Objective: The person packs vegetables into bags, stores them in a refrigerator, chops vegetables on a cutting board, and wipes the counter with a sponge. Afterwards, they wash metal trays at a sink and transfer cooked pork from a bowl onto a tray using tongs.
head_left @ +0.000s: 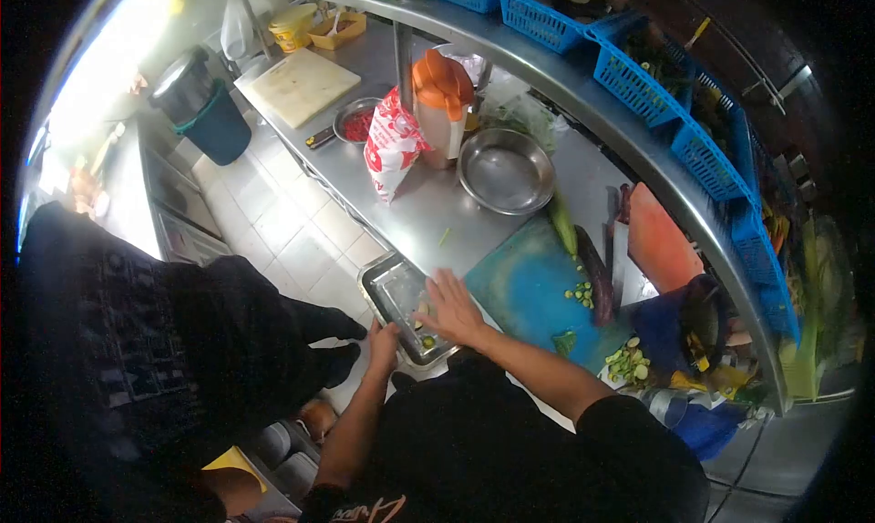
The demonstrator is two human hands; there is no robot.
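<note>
Metal tray (387,291) — rectangular, shallow — gripped by left hand (383,345).

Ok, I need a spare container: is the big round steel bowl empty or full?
Empty: the steel bowl shows only bare metal inside.

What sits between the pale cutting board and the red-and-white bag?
Between the cutting board and the bag, the head view shows a metal bowl of red pieces, a knife beside it.

The tray (394,282) (pieces inside (425,327)) lies left of the chopping board (521,282).
</note>
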